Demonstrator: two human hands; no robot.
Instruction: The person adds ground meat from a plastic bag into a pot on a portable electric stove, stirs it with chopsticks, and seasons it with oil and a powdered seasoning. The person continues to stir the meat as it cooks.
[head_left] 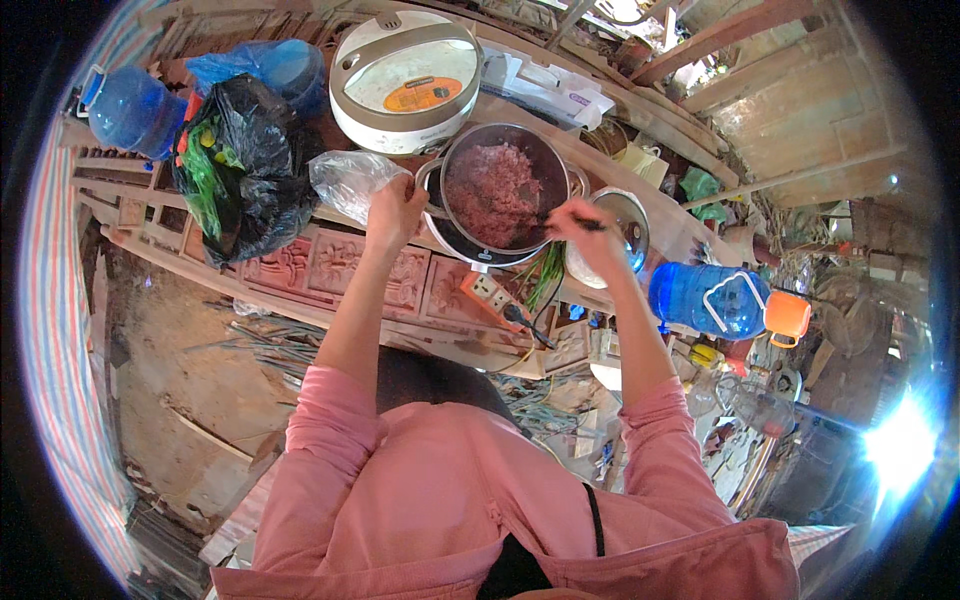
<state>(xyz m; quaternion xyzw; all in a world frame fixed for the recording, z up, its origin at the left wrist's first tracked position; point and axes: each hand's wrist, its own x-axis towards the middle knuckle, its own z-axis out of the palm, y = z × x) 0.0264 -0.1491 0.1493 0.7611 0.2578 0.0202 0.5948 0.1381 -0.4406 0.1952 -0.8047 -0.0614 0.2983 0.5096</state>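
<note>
Two hands at work: your left hand (395, 212) clamps the pot (497, 192) rim, far centre; your right hand (585, 232) grips a dark utensil (572, 220) stirring pink minced meat (492, 193), seemingly still uncooked, mixing unfinished

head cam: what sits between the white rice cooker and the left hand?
In the head view, a clear plastic bag lies between the rice cooker and the left hand, which grips the metal pot's rim beside the bag.
</note>
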